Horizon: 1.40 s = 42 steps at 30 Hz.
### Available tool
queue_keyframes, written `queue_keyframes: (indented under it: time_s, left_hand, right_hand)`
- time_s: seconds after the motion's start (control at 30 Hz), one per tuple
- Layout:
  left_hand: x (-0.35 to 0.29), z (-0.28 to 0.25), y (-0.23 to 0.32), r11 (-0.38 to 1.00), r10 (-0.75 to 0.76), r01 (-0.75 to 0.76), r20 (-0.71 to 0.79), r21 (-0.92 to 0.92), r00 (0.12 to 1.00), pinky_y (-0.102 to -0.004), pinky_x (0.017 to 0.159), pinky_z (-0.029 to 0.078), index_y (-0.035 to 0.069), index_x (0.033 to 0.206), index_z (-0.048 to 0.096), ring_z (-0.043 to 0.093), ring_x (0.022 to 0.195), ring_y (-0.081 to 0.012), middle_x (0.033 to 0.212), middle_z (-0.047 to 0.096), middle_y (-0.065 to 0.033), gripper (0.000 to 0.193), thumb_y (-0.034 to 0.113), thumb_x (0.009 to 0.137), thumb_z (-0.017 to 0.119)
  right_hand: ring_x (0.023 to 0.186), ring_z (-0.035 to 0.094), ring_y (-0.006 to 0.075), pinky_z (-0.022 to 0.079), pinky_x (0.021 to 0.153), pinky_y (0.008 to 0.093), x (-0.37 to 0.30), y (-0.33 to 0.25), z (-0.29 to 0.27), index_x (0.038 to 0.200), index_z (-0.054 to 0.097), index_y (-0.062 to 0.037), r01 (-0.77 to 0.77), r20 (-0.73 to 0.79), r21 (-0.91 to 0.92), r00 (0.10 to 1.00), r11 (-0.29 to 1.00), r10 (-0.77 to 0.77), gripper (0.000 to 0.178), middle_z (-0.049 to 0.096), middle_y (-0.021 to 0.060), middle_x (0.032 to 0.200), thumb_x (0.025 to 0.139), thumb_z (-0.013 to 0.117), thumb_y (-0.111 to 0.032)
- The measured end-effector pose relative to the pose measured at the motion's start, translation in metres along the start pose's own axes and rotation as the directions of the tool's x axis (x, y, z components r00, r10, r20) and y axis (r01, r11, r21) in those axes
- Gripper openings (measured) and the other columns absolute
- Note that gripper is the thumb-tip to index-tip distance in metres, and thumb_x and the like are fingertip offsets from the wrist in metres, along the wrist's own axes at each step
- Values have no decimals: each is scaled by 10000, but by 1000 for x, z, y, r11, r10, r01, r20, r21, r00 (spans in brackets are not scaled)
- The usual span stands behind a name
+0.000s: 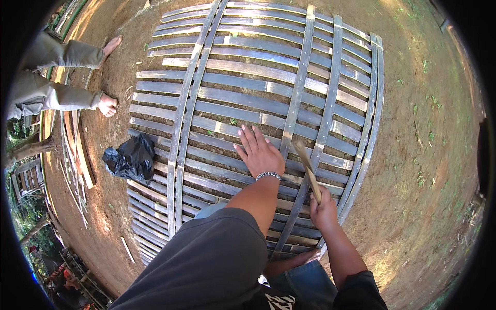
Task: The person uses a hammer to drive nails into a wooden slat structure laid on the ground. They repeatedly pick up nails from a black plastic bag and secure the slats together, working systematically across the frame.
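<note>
A large slatted panel of flat bamboo-like strips (243,108) lies on the ground, with long strips fastened across the slats. My left hand (262,157), a chain bracelet at its wrist, rests palm down on the panel with its fingers spread. Just right of it, my right hand (324,206) is wrapped round a light brown wooden stick (307,164), which slants up and to the left over a long cross strip. Whether the stick is a tool's handle I cannot tell.
A black plastic bag (135,157) lies on the panel's left edge. Another person's bare feet (107,105) stand on the dirt at upper left. Loose wooden strips (77,150) lie below them. My own bare foot (305,257) rests at the near end of the panel.
</note>
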<state>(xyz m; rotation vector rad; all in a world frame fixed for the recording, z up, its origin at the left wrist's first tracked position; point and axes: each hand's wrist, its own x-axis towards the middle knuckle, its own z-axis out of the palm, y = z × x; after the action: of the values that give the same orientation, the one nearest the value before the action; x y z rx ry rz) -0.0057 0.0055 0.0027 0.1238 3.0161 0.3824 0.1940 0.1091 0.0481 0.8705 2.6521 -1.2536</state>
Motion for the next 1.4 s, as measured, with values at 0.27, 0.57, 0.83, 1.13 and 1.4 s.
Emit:
queue_keyframes:
  time_s: [0.27,0.57,0.83,1.13,1.4]
  left_hand:
    - [-3,1,-2,1000,6,-6,1,-26,1000,-555,1253,33,7,1547,355,93,1572,-342,1679,174,-199,587,214,1002,427]
    - [-5,1,-6,998,12,-13,-25,-56,1000,-572,1246,40,-9,1526,387,115,1565,-365,1658,219,-225,576,187,986,435]
    - [-2,0,-5,1000,1,0,16,-10,1000,-556,1256,23,20,1551,361,78,1576,-334,1679,184,-194,612,231,984,454]
    - [-5,-1,-6,997,22,-24,-29,-77,999,-578,1244,33,5,1519,405,105,1565,-373,1661,215,-222,582,191,969,449]
    - [12,-13,-14,955,11,3,47,-298,999,-557,1253,50,32,1514,426,152,1563,-321,1654,267,-172,549,211,998,475]
  right_hand:
    - [801,679,456,544,719,528,5,0,-1,1127,569,-59,-31,74,-76,997,997,37,234,684,237,881,906,631,-103]
    - [768,676,459,546,701,513,16,1,-1,1153,558,-59,-70,110,-201,990,977,94,267,680,228,863,903,639,-107]
    - [809,686,452,557,717,501,14,-1,-4,1119,558,-67,-16,171,-212,984,977,53,223,686,223,878,911,631,-98]
    - [803,668,492,538,715,552,11,-2,-12,1170,561,-54,-37,103,-144,993,989,53,252,674,270,844,932,607,-120]
    - [840,675,489,534,723,503,-19,1,-41,1144,577,-30,-146,-30,-109,989,983,144,241,669,285,861,942,621,-154]
